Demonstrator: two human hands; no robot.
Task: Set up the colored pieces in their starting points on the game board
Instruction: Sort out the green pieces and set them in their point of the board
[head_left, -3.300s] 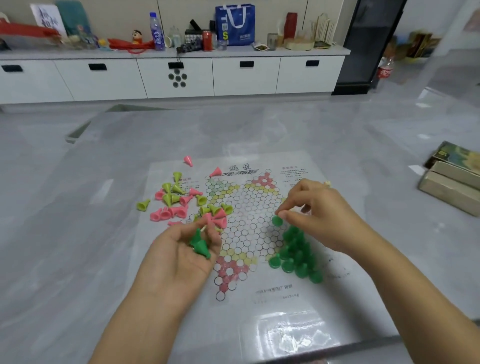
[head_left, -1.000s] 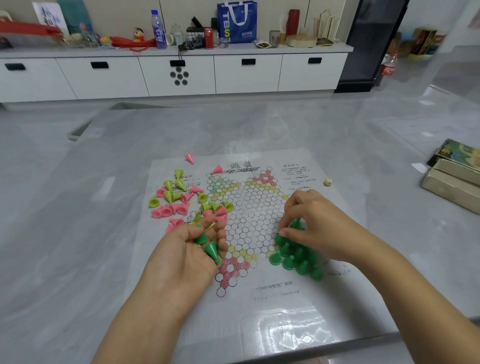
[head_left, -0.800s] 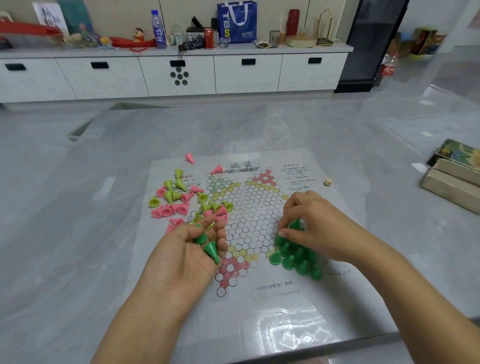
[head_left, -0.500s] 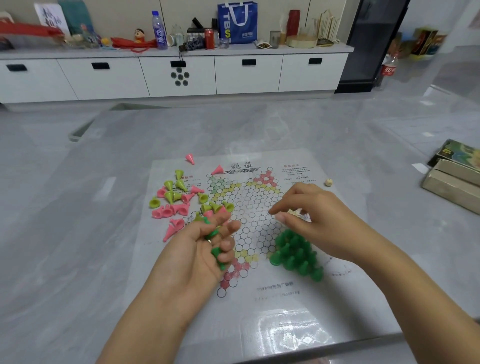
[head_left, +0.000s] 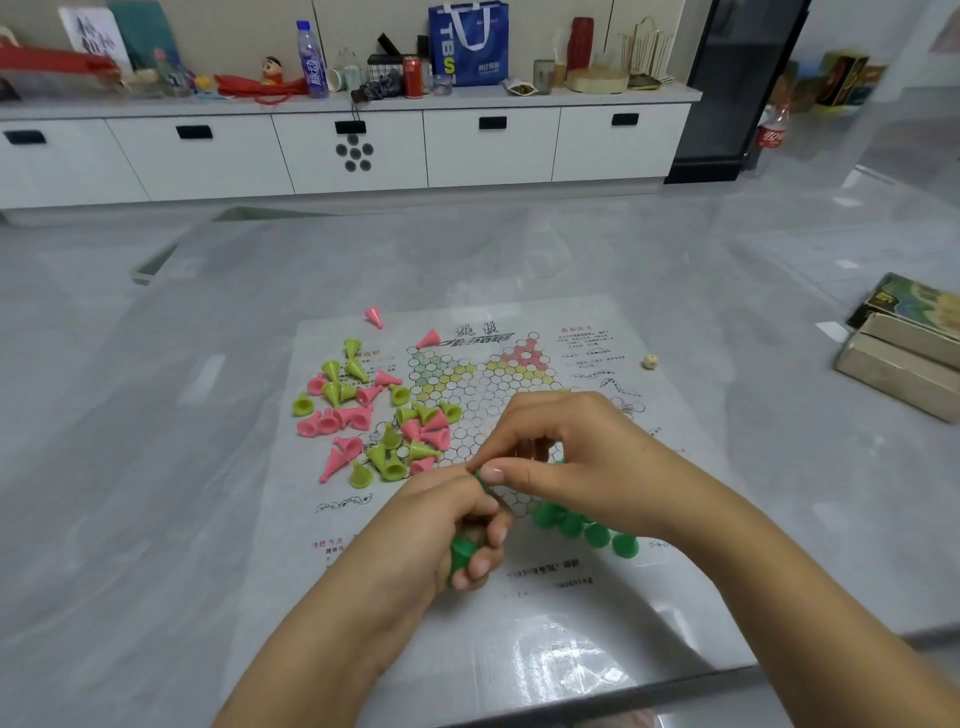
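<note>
**Hands meeting over the paper board**

Above the near half of the game board (head_left: 519, 597), a printed sheet lying flat on the grey table (head_left: 156, 467), the left hand (head_left: 431, 540) is curled around dark green pieces (head_left: 460, 553), one showing between its fingers. The right hand (head_left: 576, 462) pinches a green piece (head_left: 480, 475) between thumb and forefinger, touching the left hand's fingertips. A row of placed green pieces (head_left: 587, 530) stands on the board's near-right corner, partly hidden under the right hand. Loose pink and yellow-green pieces (head_left: 374, 421) lie scattered across the board's left side. A small bead (head_left: 650, 361) rests beside the right edge; boxes (head_left: 904, 348) sit well apart at far right.
</note>
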